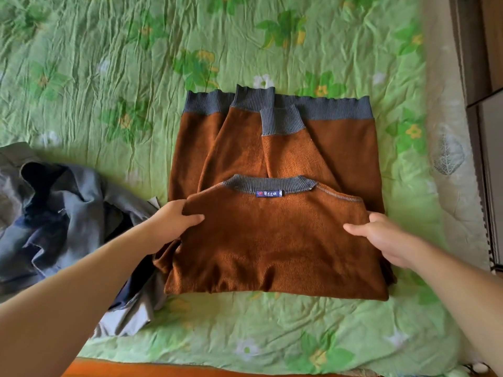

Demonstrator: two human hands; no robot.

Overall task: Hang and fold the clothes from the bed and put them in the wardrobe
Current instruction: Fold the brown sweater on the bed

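A rust-brown sweater (275, 240) with grey ribbed collar, cuffs and hem lies on the bed, sleeves folded inward over its body. Its collar half is folded up over the lower half, with a blue label showing at the neck. My left hand (174, 221) grips the folded part's left edge, thumb on top and fingers underneath. My right hand (381, 238) grips the right edge the same way.
A crumpled heap of grey and dark blue clothes (54, 213) lies on the left, touching the sweater's corner. The green flowered bedspread (136, 77) covers the bed. A dark wooden piece of furniture (484, 77) stands along the right edge. The bed's orange front edge (136, 370) is at the bottom.
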